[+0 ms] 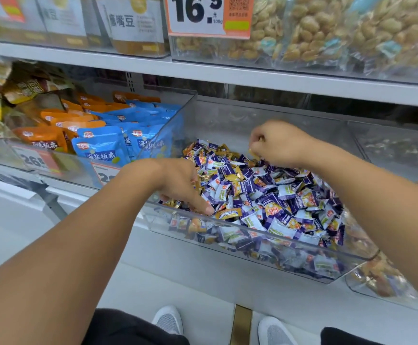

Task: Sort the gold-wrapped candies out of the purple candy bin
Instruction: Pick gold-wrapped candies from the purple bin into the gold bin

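Left hand [180, 185] at bin [227, 247] front-left rim, grasping gold candies [171, 203]; right hand [275, 143] pinches a gold candy [252, 153] over the open rear.

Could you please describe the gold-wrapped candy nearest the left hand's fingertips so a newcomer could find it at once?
Find the clear candy bin heaped with purple-and-white candies, right of the blue and orange snack pouches. At its front wall, just right of the left hand, lies the gold-wrapped candy. Its long gold wrapper stands out among purple neighbours.

2 hands [178, 185] [275, 143], 1 clear bin [227, 235], purple candies [290, 202] too many to count, 2 shoes [169, 319]
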The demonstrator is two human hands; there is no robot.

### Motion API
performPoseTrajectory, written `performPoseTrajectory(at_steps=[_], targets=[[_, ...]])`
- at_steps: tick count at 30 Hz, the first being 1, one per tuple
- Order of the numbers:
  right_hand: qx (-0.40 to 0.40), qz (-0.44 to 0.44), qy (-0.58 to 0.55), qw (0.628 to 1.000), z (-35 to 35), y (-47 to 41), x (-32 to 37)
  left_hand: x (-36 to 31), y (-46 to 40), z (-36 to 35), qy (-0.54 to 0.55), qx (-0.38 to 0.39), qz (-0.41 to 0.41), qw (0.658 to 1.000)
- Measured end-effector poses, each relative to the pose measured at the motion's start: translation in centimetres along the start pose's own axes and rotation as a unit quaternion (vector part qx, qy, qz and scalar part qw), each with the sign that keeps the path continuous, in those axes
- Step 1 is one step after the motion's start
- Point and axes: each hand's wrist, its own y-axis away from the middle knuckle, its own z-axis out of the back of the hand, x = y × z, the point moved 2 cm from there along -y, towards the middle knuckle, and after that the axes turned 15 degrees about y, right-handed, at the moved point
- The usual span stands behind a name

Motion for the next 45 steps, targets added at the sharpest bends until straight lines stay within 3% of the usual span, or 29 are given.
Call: performPoseTrajectory(at_steps=[2, 5, 9, 12, 15, 17, 19, 21, 23, 25, 27, 30, 32, 34, 35, 37, 38, 39, 40, 42, 43, 44, 45], targets=[[-0.002, 0.038, -0.075, 0.996, 1.4, 1.4, 1.0, -0.4, 0.2, -0.5, -0.025, 0.01, 0.02, 0.999], [0.107, 0.134, -0.128, 0.977, 2.0, 4.1, 4.0, -0.4, 0.1, -0.7, -0.055, 0.006, 0.036, 0.998], [0.174, 0.211, 0.07, 0.959, 0.3, 4.8, 6.5, 0.4, 0.4, 0.1, -0.021, -0.011, 0.003, 1.0], [0.156, 0.213, 0.183, 0.947, -0.9, 4.8, 7.0, -0.2, 1.2, 1.2, 0.113, -0.117, -0.08, 0.983], [0.117, 0.212, 0.173, 0.955, -0.6, 4.9, 6.5, -0.5, 1.3, 1.2, 0.262, -0.193, -0.119, 0.938], [0.08, 0.183, 0.06, 0.978, 0.6, 4.7, 5.4, -0.4, 1.3, 0.7, 0.372, -0.174, -0.108, 0.905], [0.06, 0.103, -0.14, 0.983, 1.6, 4.5, 3.6, -0.4, 1.3, 0.0, 0.538, -0.128, -0.077, 0.83], [0.075, 0.019, -0.315, 0.946, 2.0, 4.4, 2.1, -1.1, 1.2, -0.1, 0.685, -0.1, -0.069, 0.718], [0.074, -0.014, -0.342, 0.937, 2.1, 4.2, 1.1, -2.2, 1.0, 0.1, 0.738, -0.108, -0.082, 0.661], [0.06, -0.017, -0.302, 0.951, 2.2, 3.9, 0.7, -3.4, 0.8, 0.3, 0.753, -0.117, -0.099, 0.64], [0.038, 0.002, -0.247, 0.968, 2.4, 3.6, 0.9, -4.1, 0.6, 0.5, 0.745, -0.109, -0.102, 0.65], [0.0, 0.022, -0.22, 0.975, 2.5, 3.3, 1.5, -4.5, 0.4, 0.5, 0.668, -0.094, -0.131, 0.726], [0.001, -0.017, -0.256, 0.967, 2.3, 3.0, 0.9, -4.3, -0.2, 0.5, 0.658, -0.12, -0.139, 0.731], [0.026, -0.095, -0.354, 0.93, 1.9, 2.9, -0.2, -3.9, -0.6, 0.8, 0.72, -0.145, -0.114, 0.669], [0.055, -0.138, -0.446, 0.883, 1.6, 2.9, -0.7, -3.7, -0.7, 0.9, 0.768, -0.136, -0.099, 0.617], [0.136, -0.194, -0.623, 0.746, 1.3, 3.0, -0.6, -3.5, -0.6, 1.1, 0.85, -0.096, -0.069, 0.513], [0.165, -0.207, -0.663, 0.701, 1.2, 3.0, -0.3, -3.3, -0.5, 1.1, 0.871, -0.08, -0.056, 0.481], [0.182, -0.208, -0.661, 0.698, 1.0, 3.0, 0.0, -3.1, -0.4, 1.1, 0.881, -0.071, -0.045, 0.465], [0.189, -0.204, -0.623, 0.731, 0.8, 2.8, 0.4, -3.0, -0.4, 1.1, 0.886, -0.068, -0.038, 0.457], [0.16, -0.168, -0.414, 0.88, 0.3, 2.4, 1.2, -2.8, -0.5, 1.1, 0.889, -0.078, -0.029, 0.45], [0.131, -0.134, -0.27, 0.945, 0.1, 2.3, 1.8, -2.7, -0.6, 1.1, 0.877, -0.095, -0.026, 0.47], [0.098, -0.097, -0.135, 0.981, -0.1, 2.3, 2.4, -2.5, -0.6, 1.1, 0.839, -0.132, -0.026, 0.527], [0.07, -0.067, -0.026, 0.995, -0.2, 2.3, 3.1, -2.0, -0.7, 1.1, 0.764, -0.187, -0.024, 0.617]])
